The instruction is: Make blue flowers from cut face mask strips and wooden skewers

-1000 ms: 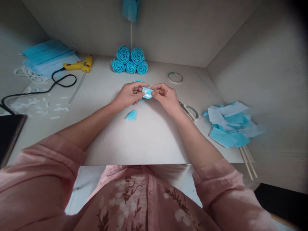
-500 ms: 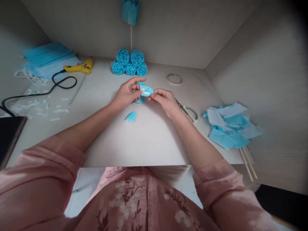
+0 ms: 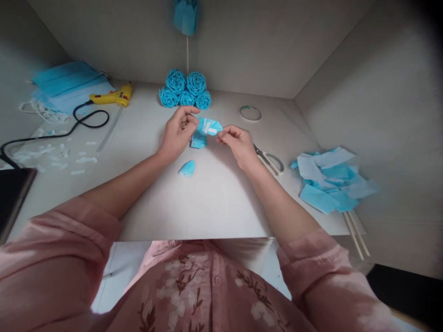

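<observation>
A small blue fabric petal (image 3: 216,124) with white strips of tape on it is held up between my hands. My right hand (image 3: 238,142) pinches its right end between thumb and fingers. At its left end, the thumb and fingertips of my left hand (image 3: 176,131) are closed on the edge, with the index finger stretched out above. Just below hangs or lies another blue piece (image 3: 198,141); whether it is joined to the petal I cannot tell. A loose blue petal (image 3: 187,168) rests on the table nearer to me.
Rolled blue roses (image 3: 187,98) are stacked at the back, under a blue flower on a stick (image 3: 186,18). Left are face masks (image 3: 69,78), a yellow glue gun (image 3: 112,96) and white scraps (image 3: 51,154). Right are a tape roll (image 3: 250,113), scissors (image 3: 275,162), blue cut pieces (image 3: 332,177) and sticks (image 3: 356,235).
My left hand has shifted left and slightly up, from over the petal's face to its left edge. More of the petal and the blue piece below now shows. My right hand has barely moved.
</observation>
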Tool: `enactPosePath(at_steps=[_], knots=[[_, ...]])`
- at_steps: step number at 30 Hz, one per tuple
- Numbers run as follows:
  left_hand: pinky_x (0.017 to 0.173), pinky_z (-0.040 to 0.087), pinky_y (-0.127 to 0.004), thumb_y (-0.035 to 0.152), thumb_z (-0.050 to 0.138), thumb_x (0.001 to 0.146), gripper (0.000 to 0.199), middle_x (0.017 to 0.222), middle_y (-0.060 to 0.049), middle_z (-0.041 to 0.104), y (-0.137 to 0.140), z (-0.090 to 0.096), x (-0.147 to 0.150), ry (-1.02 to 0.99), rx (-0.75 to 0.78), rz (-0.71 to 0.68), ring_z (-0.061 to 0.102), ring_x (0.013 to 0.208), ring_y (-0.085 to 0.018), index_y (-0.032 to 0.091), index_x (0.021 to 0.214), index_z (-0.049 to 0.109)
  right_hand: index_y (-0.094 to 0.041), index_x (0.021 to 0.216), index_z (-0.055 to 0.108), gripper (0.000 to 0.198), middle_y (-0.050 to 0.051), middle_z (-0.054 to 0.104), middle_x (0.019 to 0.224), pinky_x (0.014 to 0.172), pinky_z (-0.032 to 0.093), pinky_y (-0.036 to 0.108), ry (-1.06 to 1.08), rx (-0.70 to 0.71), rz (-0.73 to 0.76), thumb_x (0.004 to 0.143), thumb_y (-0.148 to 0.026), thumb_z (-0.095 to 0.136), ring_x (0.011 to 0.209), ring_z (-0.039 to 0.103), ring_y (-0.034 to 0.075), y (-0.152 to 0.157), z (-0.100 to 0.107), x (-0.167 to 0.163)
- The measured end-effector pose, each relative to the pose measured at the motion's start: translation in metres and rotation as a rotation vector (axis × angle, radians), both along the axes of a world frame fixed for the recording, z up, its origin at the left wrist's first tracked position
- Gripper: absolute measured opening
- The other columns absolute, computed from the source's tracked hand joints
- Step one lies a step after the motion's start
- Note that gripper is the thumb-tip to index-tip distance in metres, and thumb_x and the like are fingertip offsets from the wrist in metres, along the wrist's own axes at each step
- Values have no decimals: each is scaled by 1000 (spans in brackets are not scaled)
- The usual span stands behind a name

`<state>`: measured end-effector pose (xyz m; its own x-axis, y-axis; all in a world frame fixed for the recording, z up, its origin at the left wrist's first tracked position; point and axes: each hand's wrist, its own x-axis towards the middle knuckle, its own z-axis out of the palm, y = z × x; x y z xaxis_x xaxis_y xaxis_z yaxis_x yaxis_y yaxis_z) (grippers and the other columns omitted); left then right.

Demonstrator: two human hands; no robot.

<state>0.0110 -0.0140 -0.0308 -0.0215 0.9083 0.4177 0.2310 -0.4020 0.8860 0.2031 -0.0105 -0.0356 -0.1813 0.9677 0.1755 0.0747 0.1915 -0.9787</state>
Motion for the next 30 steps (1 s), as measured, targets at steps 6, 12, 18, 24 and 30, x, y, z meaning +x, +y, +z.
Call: enactPosePath(at_steps=[6,12,18,24,30], knots=[[70,45,-27,23,64,87,14,74,-1,57,-15,8,9,263,181,44,52,71,-14,20,73,62,-22,72,62,18,-3,61,68,70,42,28,-64,113,-52,80,-37,65,66,52,12,-3,-1,-4],[70,43,-27,20,64,84,7,75,0,60,-15,3,12,274,154,12,51,70,-13,20,82,70,-22,73,62,18,-2,62,69,67,42,28,-129,195,-14,81,-38,63,66,53,13,-8,4,-6],[69,43,-27,23,60,84,11,73,-1,62,-14,2,12,284,121,-6,53,70,-14,20,80,70,-22,74,62,13,-1,64,72,71,45,28,-231,252,-45,82,-33,61,68,55,14,-9,6,-5],[65,42,-26,27,63,81,10,70,0,62,-13,-1,13,223,56,-14,51,66,-13,20,82,69,-22,73,62,12,0,65,74,74,47,29,-266,316,-61,82,-30,61,70,56,15,-11,8,-6],[62,41,-24,27,62,80,10,68,0,59,-11,-3,13,187,26,-27,50,65,-13,19,80,68,-22,73,61,11,-1,64,73,76,47,28,-293,332,-58,82,-28,61,71,56,15,-13,8,-7]])
